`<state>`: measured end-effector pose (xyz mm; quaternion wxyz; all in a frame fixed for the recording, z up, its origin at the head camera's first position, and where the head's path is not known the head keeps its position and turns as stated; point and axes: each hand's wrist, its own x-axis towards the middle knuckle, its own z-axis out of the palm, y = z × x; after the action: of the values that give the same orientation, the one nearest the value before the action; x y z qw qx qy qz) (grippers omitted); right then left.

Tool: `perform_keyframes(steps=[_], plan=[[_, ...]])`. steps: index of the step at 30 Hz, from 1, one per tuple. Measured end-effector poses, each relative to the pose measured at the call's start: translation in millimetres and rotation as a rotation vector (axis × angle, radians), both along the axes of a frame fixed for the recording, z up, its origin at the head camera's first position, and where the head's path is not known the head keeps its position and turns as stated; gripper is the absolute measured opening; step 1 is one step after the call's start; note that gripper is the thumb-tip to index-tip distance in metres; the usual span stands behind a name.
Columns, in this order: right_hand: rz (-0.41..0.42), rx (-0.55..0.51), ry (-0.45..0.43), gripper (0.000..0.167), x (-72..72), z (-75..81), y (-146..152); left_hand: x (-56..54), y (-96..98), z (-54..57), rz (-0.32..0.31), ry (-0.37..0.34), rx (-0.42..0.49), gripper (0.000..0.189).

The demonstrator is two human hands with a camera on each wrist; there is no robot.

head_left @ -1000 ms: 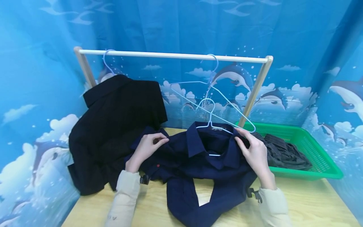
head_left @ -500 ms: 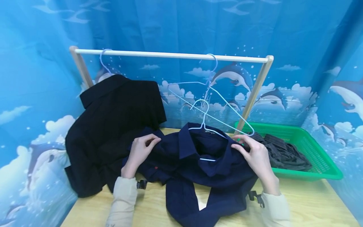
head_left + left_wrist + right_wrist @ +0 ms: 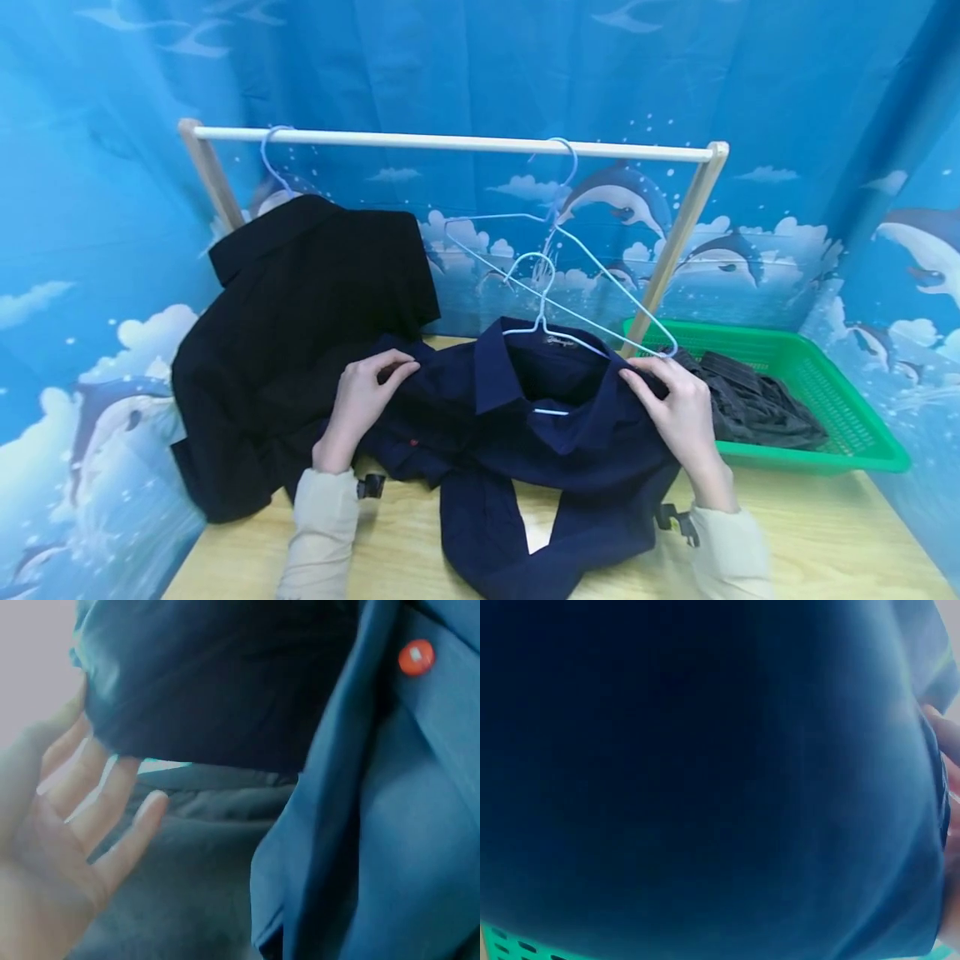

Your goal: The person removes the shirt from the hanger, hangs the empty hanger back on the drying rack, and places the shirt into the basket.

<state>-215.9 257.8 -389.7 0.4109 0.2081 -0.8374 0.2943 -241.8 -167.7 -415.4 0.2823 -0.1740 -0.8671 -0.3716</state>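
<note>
A navy collared shirt (image 3: pixel 517 450) lies bunched over the table, with a light blue wire hanger (image 3: pixel 542 308) inside its neck and the hook standing up above the collar. My left hand (image 3: pixel 366 398) pinches the shirt's left shoulder area between thumb and index finger. In the left wrist view, the other fingers of that hand spread under the cloth edge, and a red button (image 3: pixel 416 658) shows on the shirt. My right hand (image 3: pixel 678 408) pinches the right shoulder beside the collar. Cloth fills most of the right wrist view and partly hides that hand's fingers (image 3: pixel 949 742).
A rack with a white rail (image 3: pixel 450 142) stands behind. From it hang a black garment (image 3: pixel 315 283) at left and a bare hanger (image 3: pixel 600 271) at right, its lower corner close to my right hand. A green basket (image 3: pixel 840 400) with dark clothes stands at the right on the wooden table (image 3: pixel 817 533).
The shirt's collar and the hanger in it have shifted a little left, and my left hand has moved left with the cloth. Both hands keep their pinch on the shirt.
</note>
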Motion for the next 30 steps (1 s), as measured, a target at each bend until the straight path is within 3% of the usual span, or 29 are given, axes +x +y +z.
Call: perform_keyframes(steps=[6, 16, 22, 27, 30], plan=[[-0.007, -0.053, 0.011, 0.018, -1.4, -2.1, 2.2, -2.3, -1.2, 0.6, 0.036, 0.014, -0.035, 0.011], [0.016, -0.084, -0.04, 0.015, 3.1, -4.8, -0.3, 6.6, 3.8, 10.2, -0.029, 0.132, -0.05, 0.005], [0.088, -0.101, -0.014, 0.02, 2.2, -8.0, -17.3, 12.8, 25.9, 16.9, -0.065, 0.213, -0.073, 0.004], [0.17, -0.105, -0.024, 0.023, 2.3, -13.4, -35.6, 12.0, 48.0, 13.1, -0.113, 0.273, -0.028, 0.004], [0.194, -0.093, -0.045, 0.021, 3.4, -16.4, -43.9, 12.2, 56.6, 10.5, -0.119, 0.272, 0.009, 0.004]])
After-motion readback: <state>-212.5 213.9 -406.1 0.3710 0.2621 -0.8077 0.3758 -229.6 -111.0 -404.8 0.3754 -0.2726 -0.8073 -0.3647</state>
